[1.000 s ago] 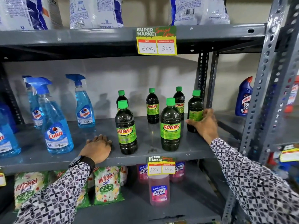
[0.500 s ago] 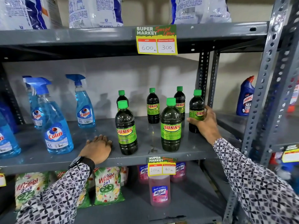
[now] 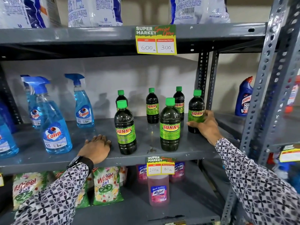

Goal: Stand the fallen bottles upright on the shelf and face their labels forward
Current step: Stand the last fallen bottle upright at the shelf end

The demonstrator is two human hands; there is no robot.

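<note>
Several dark Sunny bottles with green caps stand upright on the grey middle shelf (image 3: 146, 153). My right hand (image 3: 206, 125) grips the rightmost Sunny bottle (image 3: 196, 109) around its lower half; part of its red "SUNNY" label shows toward the front. Two larger bottles stand in front, one at the left (image 3: 125, 127) and one in the middle (image 3: 170, 125), labels forward. Three more stand behind: a back-left one (image 3: 121, 96) mostly hidden, a back-middle one (image 3: 152, 106) and a back-right one (image 3: 179, 101). My left hand (image 3: 97, 147) lies flat, palm down, on the shelf edge, holding nothing.
Blue Colin spray bottles (image 3: 53, 124) fill the shelf's left part. A price tag (image 3: 160, 166) hangs on the shelf's front edge. Detergent bags lie on the shelf above, Wheel packs (image 3: 107, 185) and pink Lizol bottles (image 3: 158, 190) below. A steel upright (image 3: 266, 82) rises at right, with a Harpic bottle (image 3: 244, 98) beyond.
My right hand has turned the rightmost bottle, so its "SUNNY" label now shows more toward the front. My left hand has stayed flat on the shelf.
</note>
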